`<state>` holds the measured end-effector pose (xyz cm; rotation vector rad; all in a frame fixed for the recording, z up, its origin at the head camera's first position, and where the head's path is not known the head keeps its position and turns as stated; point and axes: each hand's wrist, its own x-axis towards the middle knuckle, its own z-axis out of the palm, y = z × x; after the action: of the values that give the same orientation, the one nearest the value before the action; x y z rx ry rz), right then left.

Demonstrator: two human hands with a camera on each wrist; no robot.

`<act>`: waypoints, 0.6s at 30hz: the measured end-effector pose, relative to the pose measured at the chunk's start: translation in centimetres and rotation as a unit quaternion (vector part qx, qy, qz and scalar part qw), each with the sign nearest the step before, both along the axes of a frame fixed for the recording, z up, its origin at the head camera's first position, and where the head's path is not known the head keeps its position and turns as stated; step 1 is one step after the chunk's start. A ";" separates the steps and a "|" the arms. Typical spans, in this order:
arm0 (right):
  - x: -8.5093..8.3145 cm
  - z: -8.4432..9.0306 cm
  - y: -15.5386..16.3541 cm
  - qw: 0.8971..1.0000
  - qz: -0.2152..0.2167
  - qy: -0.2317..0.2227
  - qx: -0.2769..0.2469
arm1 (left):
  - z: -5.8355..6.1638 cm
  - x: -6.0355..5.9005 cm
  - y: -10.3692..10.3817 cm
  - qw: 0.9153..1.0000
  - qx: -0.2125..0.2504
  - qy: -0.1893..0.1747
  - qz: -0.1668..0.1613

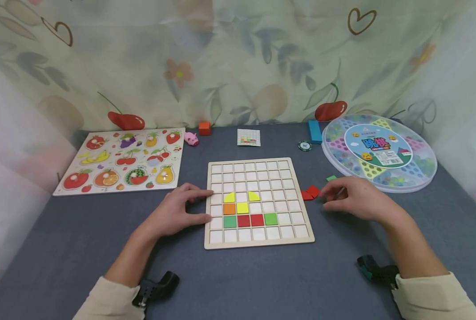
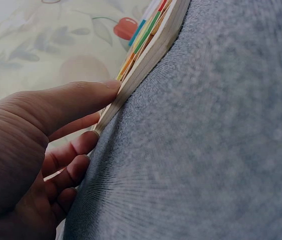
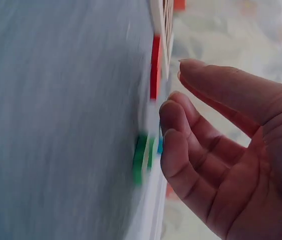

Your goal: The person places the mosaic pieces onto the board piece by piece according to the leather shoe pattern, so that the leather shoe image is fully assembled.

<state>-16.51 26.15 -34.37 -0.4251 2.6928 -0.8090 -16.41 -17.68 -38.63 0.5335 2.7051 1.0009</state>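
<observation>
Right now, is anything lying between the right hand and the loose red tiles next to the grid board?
Nothing visible. The right hand hovers just right of the red tiles, its fingers pointing at them over bare blue cloth. The green tile lies behind the hand, off that line. The grid board sits beyond the tiles.

Grey-blue felt table (image 1: 262, 280). Lying on it: wooden grid board (image 1: 259, 238), fruit puzzle board (image 1: 123, 160), round marble game case (image 1: 380, 151), red tiles (image 1: 310, 193), green tile (image 1: 331, 178), pink pig (image 1: 191, 138), orange cube (image 1: 204, 128), blue block (image 1: 314, 131), pattern card (image 1: 248, 137), chip (image 1: 304, 145).
</observation>
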 end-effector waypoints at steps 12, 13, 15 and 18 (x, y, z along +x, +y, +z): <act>-0.4 -0.9 3.5 0.998 -0.040 -0.004 0.051 | -0.1 0.0 -0.2 1.000 0.000 0.004 -0.002; -0.4 -0.8 3.5 0.998 -0.041 -0.004 0.052 | -0.1 0.0 -0.1 1.000 0.000 0.005 -0.003; -0.4 -0.8 3.5 0.998 -0.039 -0.004 0.050 | -0.1 0.0 -0.1 1.000 0.001 0.005 -0.003; -0.3 -0.7 3.2 0.998 -0.037 -0.007 0.042 | -0.1 -0.1 0.0 1.000 -0.001 0.005 -0.003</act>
<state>-16.78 29.40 -35.05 -0.2998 2.7315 -0.7135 -16.47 -17.73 -38.77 0.5474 2.7113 0.9979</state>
